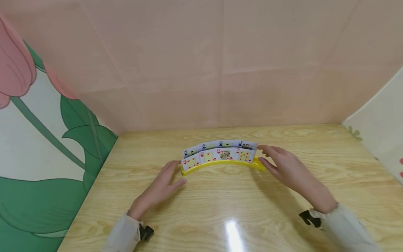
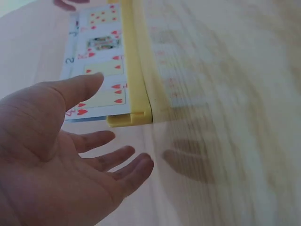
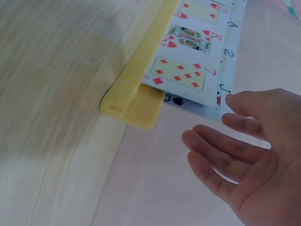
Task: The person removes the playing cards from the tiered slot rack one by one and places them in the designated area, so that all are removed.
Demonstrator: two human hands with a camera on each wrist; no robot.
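A curved yellow card holder (image 1: 223,162) stands on the wooden table with playing cards upright in two rows. The front row shows red cards, among them a king of hearts (image 1: 225,154) and a seven of diamonds (image 3: 179,74). Behind them rise black cards, including a jack (image 1: 244,144). At the holder's left end is my left hand (image 1: 158,190), fingers spread and holding nothing; its thumb (image 2: 87,88) overlaps the cards in the left wrist view. My right hand (image 1: 288,168) is beside the right end, fingers loosely bent around nothing. Whether either hand touches the cards or holder, I cannot tell.
The wooden table (image 1: 214,199) extends around the holder. A pinkish cloth-like backdrop (image 1: 220,70) rises at its back edge. On the left stands a panel with a painted tulip and leaves (image 1: 37,203); a pale panel (image 1: 384,122) borders the right side.
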